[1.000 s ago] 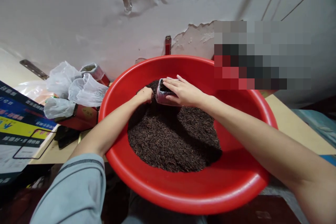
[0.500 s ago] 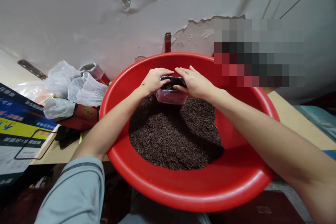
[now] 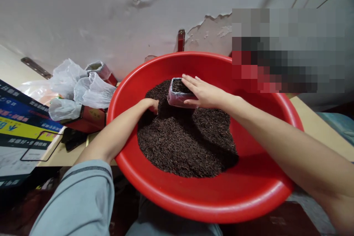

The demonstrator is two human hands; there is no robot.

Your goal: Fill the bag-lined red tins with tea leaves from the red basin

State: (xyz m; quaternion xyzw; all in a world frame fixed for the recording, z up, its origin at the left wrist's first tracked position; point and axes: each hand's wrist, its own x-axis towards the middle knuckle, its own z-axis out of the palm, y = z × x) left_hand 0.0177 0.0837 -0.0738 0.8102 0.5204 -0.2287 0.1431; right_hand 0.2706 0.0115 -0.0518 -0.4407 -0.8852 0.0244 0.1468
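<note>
A heap of dark, dry, tea-like leaves (image 3: 182,143) covers much of the bottom of a large red basin (image 3: 249,191). Toward its far side, a small box lined with clear plastic (image 3: 179,99) stands on the heap, filled with the same leaves nearly to its rim. My right hand (image 3: 206,94) spans the box's right end, fingers stretched along the top and thumb against the near side. Just left of the box, my left hand (image 3: 151,105) dips into the heap with its fingers bent down; the fingertips are hidden.
To the left, a red box with a plastic liner (image 3: 92,120) lies beside clear plastic bags (image 3: 69,79); another lined red box (image 3: 110,77) is behind. A dark phone-like object (image 3: 73,138) lies near printed cardboard (image 3: 24,129). Behind the basin rises a peeling wall (image 3: 91,25).
My left hand has left the box and moved left and down into the leaves. My right hand stays on the box, whose left end and filled top now show.
</note>
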